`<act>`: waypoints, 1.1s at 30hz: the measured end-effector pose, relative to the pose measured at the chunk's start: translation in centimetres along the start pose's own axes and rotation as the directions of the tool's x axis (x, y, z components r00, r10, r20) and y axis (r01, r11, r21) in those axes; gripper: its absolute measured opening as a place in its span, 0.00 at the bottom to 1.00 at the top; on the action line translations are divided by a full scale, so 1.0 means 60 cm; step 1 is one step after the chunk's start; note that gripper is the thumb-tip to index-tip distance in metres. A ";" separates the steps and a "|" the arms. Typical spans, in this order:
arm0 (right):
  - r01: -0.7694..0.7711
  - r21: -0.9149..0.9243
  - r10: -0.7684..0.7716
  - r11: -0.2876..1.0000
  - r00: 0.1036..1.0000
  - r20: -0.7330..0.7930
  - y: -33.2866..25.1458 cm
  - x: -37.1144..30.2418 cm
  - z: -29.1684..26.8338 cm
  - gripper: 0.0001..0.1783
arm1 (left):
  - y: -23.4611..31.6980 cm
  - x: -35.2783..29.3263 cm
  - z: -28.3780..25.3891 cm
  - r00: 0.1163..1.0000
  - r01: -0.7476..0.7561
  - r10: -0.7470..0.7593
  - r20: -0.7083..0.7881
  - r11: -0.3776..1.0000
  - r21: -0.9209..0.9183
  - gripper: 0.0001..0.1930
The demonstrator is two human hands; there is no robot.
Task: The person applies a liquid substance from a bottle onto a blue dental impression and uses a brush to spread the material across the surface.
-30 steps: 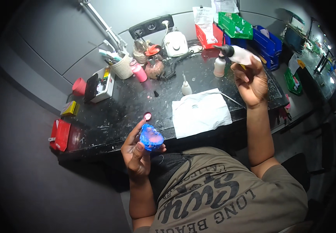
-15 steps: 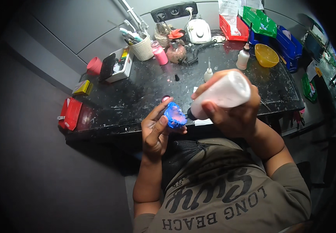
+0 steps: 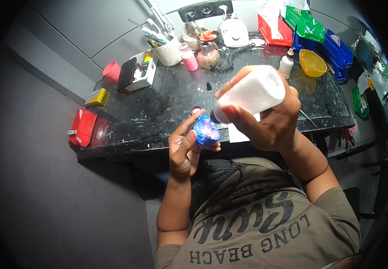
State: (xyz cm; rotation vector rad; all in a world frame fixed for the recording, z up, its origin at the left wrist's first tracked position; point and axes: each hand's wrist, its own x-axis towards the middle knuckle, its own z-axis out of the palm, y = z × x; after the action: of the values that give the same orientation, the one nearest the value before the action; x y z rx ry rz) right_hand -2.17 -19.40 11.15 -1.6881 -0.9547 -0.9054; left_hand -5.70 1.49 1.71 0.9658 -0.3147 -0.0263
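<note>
two shapes are clamped — lumpy blue mould (image 3: 206, 131) by left fingers (image 3: 186, 144), smooth rounded bottle (image 3: 256, 92) by right fingers (image 3: 243, 120).

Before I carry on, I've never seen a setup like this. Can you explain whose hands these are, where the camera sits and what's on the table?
There is no machine here, just two bare human hands. The view comes from one wide fisheye camera worn on the person's head and looking down, so straight edges bend near the rim.

The left hand holds a blue piece with pale pink inside. The right hand grips a white bottle, tilted so its dark tip points at that piece; whether they touch, I can't tell.

On the dark table stand a pink bottle, a textured pot of tools and a yellow bowl. A white cloth shows partly below the right hand.
</note>
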 end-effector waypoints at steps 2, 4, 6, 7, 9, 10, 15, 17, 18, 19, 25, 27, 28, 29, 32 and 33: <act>0.001 -0.019 -0.001 1.000 1.000 0.021 -0.002 0.002 -0.007 0.18 | 0.000 -0.001 -0.001 1.000 0.000 0.000 -0.007 1.000 -0.003 0.32; 0.004 -0.039 -0.002 0.999 0.999 0.041 -0.003 0.004 -0.010 0.18 | -0.002 -0.001 -0.001 1.000 0.004 -0.004 -0.017 1.000 0.000 0.32; -0.017 -0.040 0.020 0.999 0.998 0.065 -0.005 0.004 -0.011 0.17 | -0.003 0.000 -0.001 1.000 0.008 -0.008 -0.026 1.000 0.002 0.32; -0.028 -0.041 0.031 0.999 0.997 0.076 -0.007 0.004 -0.011 0.17 | -0.002 0.000 -0.001 1.000 0.012 -0.012 -0.023 1.000 0.002 0.32; -0.049 -0.042 0.053 0.998 0.994 0.099 -0.009 0.004 -0.010 0.16 | -0.001 -0.001 -0.001 1.000 0.016 -0.016 -0.019 1.000 0.004 0.32; -0.049 -0.040 0.053 0.998 0.994 0.096 -0.008 0.004 -0.010 0.16 | -0.001 -0.002 -0.001 1.000 0.016 -0.016 -0.026 1.000 0.003 0.32; 0.074 -0.097 -0.065 0.993 0.994 0.093 -0.001 0.010 0.000 0.15 | -0.006 0.000 -0.007 0.999 0.025 -0.025 -0.035 1.000 -0.003 0.31; 0.068 -0.103 -0.060 0.992 0.995 0.077 0.008 0.006 0.005 0.15 | -0.009 0.004 -0.009 0.997 0.062 -0.063 -0.048 0.998 -0.019 0.32; 0.062 -0.107 -0.056 0.992 0.996 0.064 0.013 0.003 0.009 0.16 | -0.010 0.005 -0.010 0.997 0.064 -0.065 -0.044 0.998 -0.017 0.32; 0.058 -0.107 -0.053 0.993 0.997 0.052 0.016 0.001 0.013 0.16 | -0.010 0.005 -0.012 0.996 0.070 -0.071 -0.047 0.997 -0.019 0.33; 0.019 -0.054 -0.016 0.998 0.999 0.045 0.015 0.001 0.021 0.17 | -0.010 0.005 -0.010 0.996 0.065 -0.066 -0.062 0.998 -0.023 0.34; -0.001 -0.033 0.002 0.999 1.000 0.027 0.007 0.004 0.021 0.16 | -0.009 0.005 -0.007 0.995 0.069 -0.071 -0.070 0.997 -0.034 0.34; -0.017 -0.013 0.017 1.000 1.000 0.010 0.002 0.005 0.021 0.16 | -0.008 0.006 -0.005 0.995 0.067 -0.069 -0.070 0.997 -0.030 0.35; -0.018 -0.013 0.018 1.000 1.000 0.008 -0.002 0.006 0.021 0.16 | -0.007 0.006 -0.004 0.995 0.065 -0.067 -0.070 0.998 -0.025 0.35; -0.071 0.070 0.075 0.995 0.996 -0.053 -0.005 0.005 0.022 0.15 | -0.009 0.004 -0.005 0.994 0.070 -0.072 -0.088 0.997 -0.021 0.36; 0.017 -0.027 -0.018 1.000 1.000 -0.020 -0.001 0.006 0.023 0.14 | -0.009 0.004 -0.005 0.994 0.073 -0.074 -0.086 0.997 -0.020 0.36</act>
State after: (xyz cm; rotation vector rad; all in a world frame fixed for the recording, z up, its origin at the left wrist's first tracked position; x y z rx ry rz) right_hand -1.90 -18.03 11.11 -1.6922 -0.9490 -0.9486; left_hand -5.31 1.35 1.18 0.9586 -0.1988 -0.0538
